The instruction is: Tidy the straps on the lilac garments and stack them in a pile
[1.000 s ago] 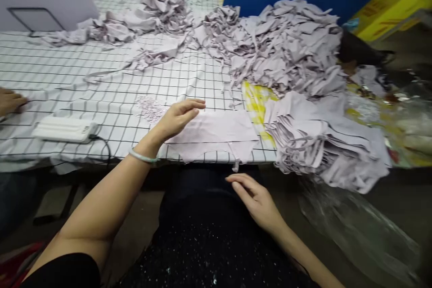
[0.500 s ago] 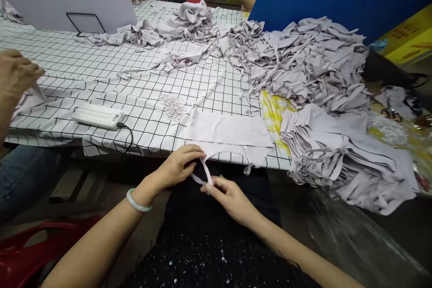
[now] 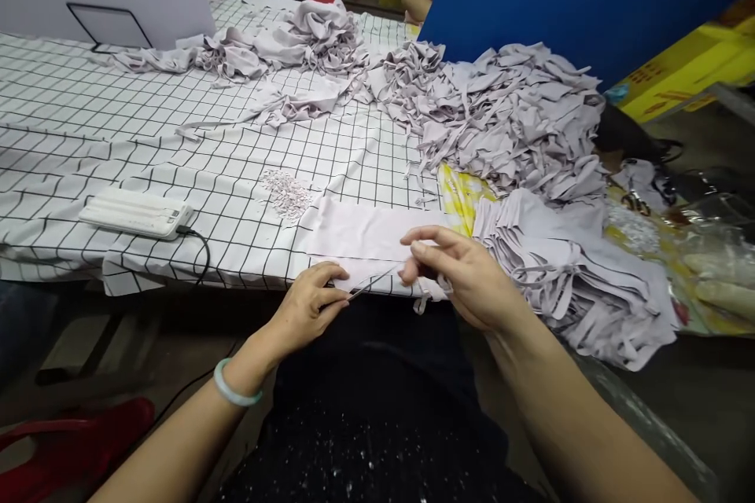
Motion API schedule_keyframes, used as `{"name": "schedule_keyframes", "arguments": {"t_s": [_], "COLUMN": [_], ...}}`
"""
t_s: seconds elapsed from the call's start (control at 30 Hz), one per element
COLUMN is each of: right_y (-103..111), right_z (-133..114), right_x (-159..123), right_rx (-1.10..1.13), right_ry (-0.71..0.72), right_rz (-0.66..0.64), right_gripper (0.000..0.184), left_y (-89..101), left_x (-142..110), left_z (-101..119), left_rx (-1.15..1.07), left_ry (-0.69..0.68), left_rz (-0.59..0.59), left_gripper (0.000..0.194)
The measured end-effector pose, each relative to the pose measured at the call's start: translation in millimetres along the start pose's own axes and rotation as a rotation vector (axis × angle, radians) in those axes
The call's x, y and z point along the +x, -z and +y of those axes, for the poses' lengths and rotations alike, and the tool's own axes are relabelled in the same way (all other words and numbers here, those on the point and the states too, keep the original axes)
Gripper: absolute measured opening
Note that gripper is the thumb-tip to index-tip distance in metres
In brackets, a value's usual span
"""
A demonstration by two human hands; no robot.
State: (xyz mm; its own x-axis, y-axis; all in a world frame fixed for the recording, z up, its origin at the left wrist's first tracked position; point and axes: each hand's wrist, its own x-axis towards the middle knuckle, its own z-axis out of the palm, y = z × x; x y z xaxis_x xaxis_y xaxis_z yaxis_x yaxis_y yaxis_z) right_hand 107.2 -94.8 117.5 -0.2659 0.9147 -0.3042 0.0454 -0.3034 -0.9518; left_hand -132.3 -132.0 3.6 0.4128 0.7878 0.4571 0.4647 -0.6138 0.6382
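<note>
The pale garment lies at the table's near edge, left of the stacked garments. The left hand pinches its strap; the right hand curls over its right side, its grip unclear.

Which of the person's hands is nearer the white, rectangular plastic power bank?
Left. The left hand is right of the power bank; the right hand farther right, near the pale fabric stack.

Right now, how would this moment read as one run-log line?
left hand: pinches strap of pale garment | right hand: over garment, grip unclear | nearby: small scraps, folded stack | rest: white device, cable
</note>
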Motion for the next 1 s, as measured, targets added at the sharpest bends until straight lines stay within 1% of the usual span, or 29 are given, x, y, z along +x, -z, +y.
{"name": "schedule_keyframes", "arguments": {"t_s": [0.03,0.1,0.13,0.17,0.23,0.3,0.37,0.43,0.5,0.57,0.63,0.7,0.73,0.77,0.83,0.9,0.97,1.0], "right_y": [3.1,7.9,9.7,11.0,12.8,13.7,13.5,11.1,6.1,-1.1,-9.4,-18.4,-23.4,-28.8,-40.8,-53.3,-64.2,-68.5], "right_z": [0.3,3.8,6.5,9.7,16.9,24.8,31.9,36.4,37.2,35.0,31.6,29.3,28.9,29.1,31.4,35.9,42.1,45.7], "right_x": [12.7,34.0,42.1,48.6,58.3,66.7,76.1,86.1,94.4,97.9,94.4,83.1,74.9,65.7,45.9,27.6,12.9,6.8], "right_rx": [0.106,0.284,0.332,0.35,0.311,0.241,0.178,0.133,0.174,0.297,0.399,0.402,0.374,0.329,0.179,-0.007,-0.173,-0.234], "right_ry": [-0.026,-0.086,-0.114,-0.132,-0.145,-0.128,-0.077,0.009,0.086,0.104,0.085,0.069,0.06,0.047,0.034,0.076,0.136,0.153], "right_rz": [-0.072,-0.207,-0.248,-0.26,-0.224,-0.151,-0.06,0.042,0.125,0.163,0.162,0.136,0.111,0.076,0.008,-0.027,-0.031,-0.031], "right_gripper": [0.022,0.02,0.022,0.026,0.032,0.032,0.033,0.033,0.032,0.034,0.039,0.038,0.036,0.034,0.033,0.033,0.032,0.033], "left_y": [-0.1,-0.4,-0.3,-0.2,0.3,0.7,0.8,0.4,-0.4,-1.0,-0.4,3.0,5.9,9.6,17.8,25.1,29.2,29.9], "left_x": [-0.2,-0.4,-0.5,-0.5,-0.4,-0.3,-0.4,-1.0,-2.2,-3.5,-3.5,0.3,4.0,8.9,21.0,32.5,38.9,39.5], "left_z": [-0.6,-1.7,-2.1,-2.3,-2.0,-1.3,-0.9,-1.0,-1.5,-2.0,-1.4,1.9,5.0,8.9,18.6,28.4,36.1,39.0], "left_rx": [-0.003,-0.004,-0.002,0.001,0.006,0.012,0.018,0.02,0.017,0.009,-0.011,-0.071,-0.119,-0.179,-0.321,-0.471,-0.592,-0.631], "left_ry": [-0.008,-0.018,-0.016,-0.012,0.002,0.02,0.031,0.029,0.023,0.024,0.039,0.08,0.123,0.186,0.355,0.522,0.625,0.65], "left_rz": [0.011,0.021,0.019,0.013,0.003,-0.002,0.002,0.008,0.016,0.026,0.026,0.022,0.031,0.055,0.137,0.189,0.172,0.145], "left_gripper": [0.01,0.011,0.011,0.011,0.01,0.01,0.011,0.012,0.012,0.013,0.014,0.015,0.016,0.018,0.019,0.018,0.017,0.017]}}
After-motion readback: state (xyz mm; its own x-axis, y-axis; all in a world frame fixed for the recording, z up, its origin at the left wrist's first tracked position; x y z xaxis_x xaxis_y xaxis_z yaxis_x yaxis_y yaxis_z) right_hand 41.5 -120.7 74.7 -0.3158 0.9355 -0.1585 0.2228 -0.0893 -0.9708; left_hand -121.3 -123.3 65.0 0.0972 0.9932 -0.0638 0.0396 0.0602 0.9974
